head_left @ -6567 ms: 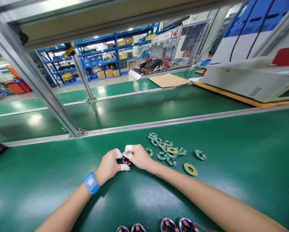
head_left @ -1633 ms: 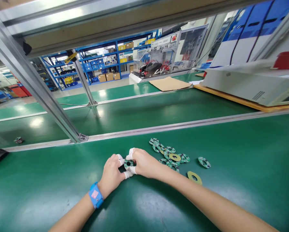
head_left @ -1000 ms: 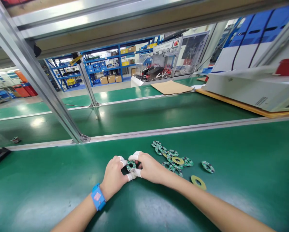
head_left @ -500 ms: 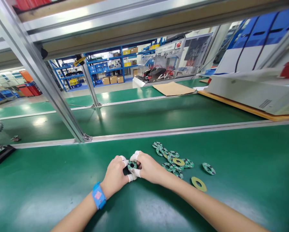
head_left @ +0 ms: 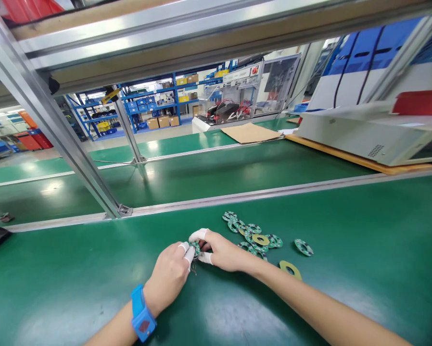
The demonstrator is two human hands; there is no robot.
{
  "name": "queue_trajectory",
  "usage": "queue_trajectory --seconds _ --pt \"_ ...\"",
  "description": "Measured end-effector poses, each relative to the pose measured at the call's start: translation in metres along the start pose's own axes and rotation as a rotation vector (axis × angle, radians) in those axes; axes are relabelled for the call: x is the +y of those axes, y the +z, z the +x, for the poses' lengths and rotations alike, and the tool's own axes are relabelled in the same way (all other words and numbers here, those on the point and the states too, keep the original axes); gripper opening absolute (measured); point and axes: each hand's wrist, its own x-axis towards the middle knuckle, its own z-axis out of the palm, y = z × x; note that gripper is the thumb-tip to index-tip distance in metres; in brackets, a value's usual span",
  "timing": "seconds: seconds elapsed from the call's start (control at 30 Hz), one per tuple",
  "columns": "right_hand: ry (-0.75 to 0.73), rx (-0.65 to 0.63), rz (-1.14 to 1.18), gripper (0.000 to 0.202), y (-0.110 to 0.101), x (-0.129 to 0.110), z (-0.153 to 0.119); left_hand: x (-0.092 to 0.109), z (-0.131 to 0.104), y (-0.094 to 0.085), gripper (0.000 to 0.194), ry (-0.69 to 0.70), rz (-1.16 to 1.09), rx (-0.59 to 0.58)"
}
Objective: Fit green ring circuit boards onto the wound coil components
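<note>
Left hand (head_left: pixel 169 275) shifted nearer, both hands' fingers (head_left: pixel 198 235) pinching ring board (head_left: pixel 195 247), bare green belt (head_left: pixel 57 278) leftward

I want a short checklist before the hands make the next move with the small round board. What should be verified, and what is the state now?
1. Both hands on the part: left hand and right hand pinch the ring-shaped board together. Ok.
2. Finger cots on the gripping fingertips: ok.
3. Blue wrist strap on the left wrist: ok.
4. Board seated flat on the piece under it: hidden by fingers. Cannot tell.
5. Pile of spare boards within reach, right of the hands: ok.
6. Yellow ring lies apart from the right forearm: ok.
</note>
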Motion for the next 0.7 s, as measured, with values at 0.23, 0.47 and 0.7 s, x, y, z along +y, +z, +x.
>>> queue_trajectory --seconds 0.23,0.47,0.7 --pt "0.012 0.098 -0.071 0.03 0.009 0.003 0.001 0.003 -0.007 0.009 0.029 0.141 0.131 0.101" --pt "0.035 0.021 -0.003 0.038 0.005 0.005 0.005 0.013 -0.006 0.008 0.025 0.214 0.3 -0.042" --pt "0.114 -0.074 -0.271 0.028 -0.03 -0.018 -0.001 -0.004 0.004 -0.001 0.026 -0.14 -0.134 -0.084"
